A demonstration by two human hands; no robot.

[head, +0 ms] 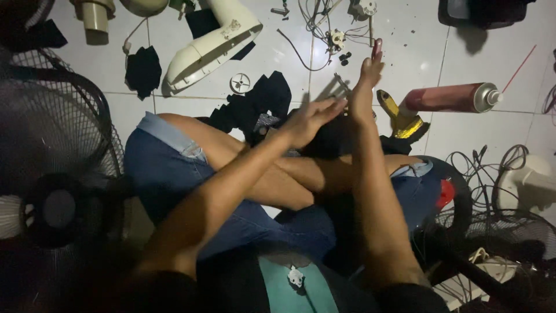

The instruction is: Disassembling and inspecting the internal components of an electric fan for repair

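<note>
Head view: the person sits cross-legged on a white tiled floor point(463, 139), both arms reaching forward over the knees. The left hand point(310, 120) lies flat with fingers stretched out and together, resting on a dark object point(327, 142) held over the legs; what that object is cannot be told in the shadow. The right hand point(366, 81) stands upright just beside it at 1 o'clock, fingers straight and pointing away, open and gripping nothing, its wrist close against the left fingertips.

At 3 o'clock from the right hand a red spray can point(449, 98) lies on its side with a thin red straw. A yellow-handled tool point(399, 119) lies between the can and the hands. At 10 o'clock lies a cream fan housing point(211, 43), and black cloth pieces point(260, 98) sit at 9 o'clock. Loose wires point(324, 29) spread at 12 o'clock. A fan grille point(52, 145) fills the left edge.
</note>
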